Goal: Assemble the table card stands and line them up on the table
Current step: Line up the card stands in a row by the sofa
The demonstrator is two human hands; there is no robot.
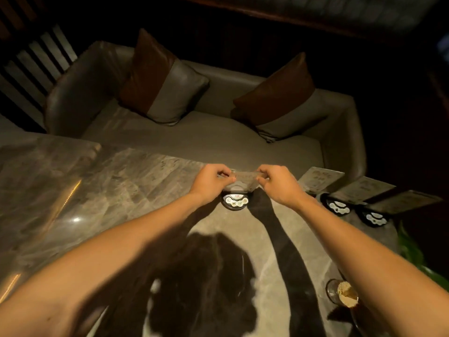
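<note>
On the marble table (121,190), near its far edge, stands a black stand base (235,201) with white buttons. Right above it I hold a clear card panel (245,177) by both ends: my left hand (211,182) pinches its left end, my right hand (279,184) its right end. The panel's lower edge sits at the base's slot; I cannot tell if it is seated. To the right, three assembled card stands line up along the far edge: the first (320,178), the second (362,190) and the third (403,200), each leaning back on a black base.
A grey sofa (218,132) with two brown-and-grey cushions stands just beyond the table. A glass toothpick holder (345,294) sits at the near right of the table, with green leaves (413,254) beside the edge. Dark shadows of my arms cross the tabletop.
</note>
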